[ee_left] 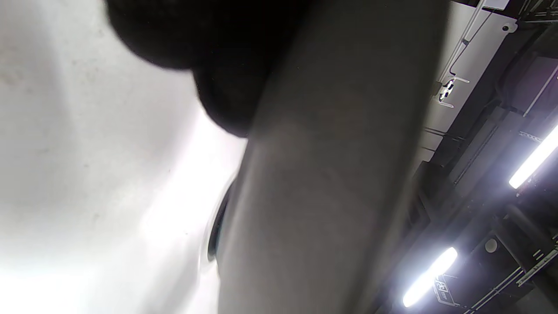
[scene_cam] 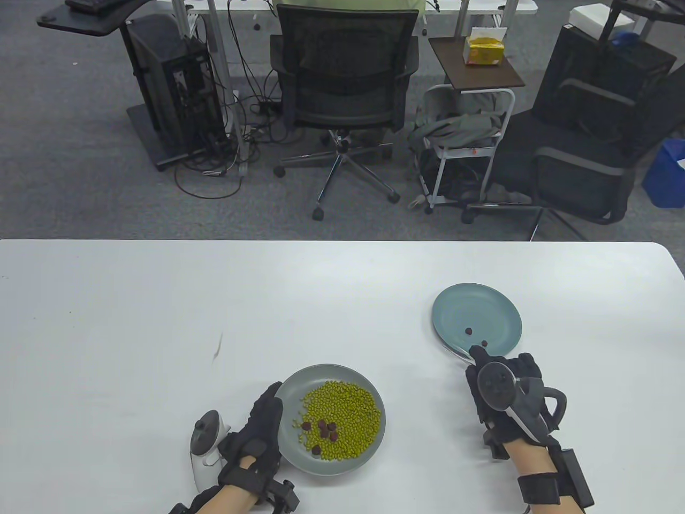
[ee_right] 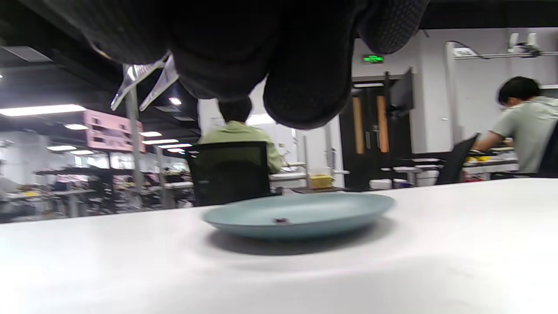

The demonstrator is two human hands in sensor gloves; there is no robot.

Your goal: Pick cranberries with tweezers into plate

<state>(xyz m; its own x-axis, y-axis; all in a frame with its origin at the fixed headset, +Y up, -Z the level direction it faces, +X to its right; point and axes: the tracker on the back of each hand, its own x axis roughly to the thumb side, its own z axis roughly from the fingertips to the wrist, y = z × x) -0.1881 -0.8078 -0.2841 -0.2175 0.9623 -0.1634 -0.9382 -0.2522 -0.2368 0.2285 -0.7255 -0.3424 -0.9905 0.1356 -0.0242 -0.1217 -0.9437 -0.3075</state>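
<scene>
A grey plate (scene_cam: pixel 374 399) near the table's front holds green beans (scene_cam: pixel 342 412) and several dark cranberries (scene_cam: pixel 324 428). My left hand (scene_cam: pixel 262 417) rests against its left rim; in the left wrist view the rim (ee_left: pixel 327 174) fills the frame, with the glove (ee_left: pixel 196 35) above it. A teal plate (scene_cam: pixel 497 308) to the right holds two cranberries (scene_cam: pixel 469 330). My right hand (scene_cam: pixel 479 364) holds metal tweezers (scene_cam: pixel 455 352) at the teal plate's near edge. In the right wrist view the tweezers (ee_right: pixel 144 80) stand apart at the tips with nothing between them, above the teal plate (ee_right: pixel 331 209).
The white table's (scene_cam: pixel 160 300) far edge runs across the middle of the table view. Beyond it on the floor stand an office chair (scene_cam: pixel 342 80), a small side table (scene_cam: pixel 473 61) and a computer tower (scene_cam: pixel 171 91).
</scene>
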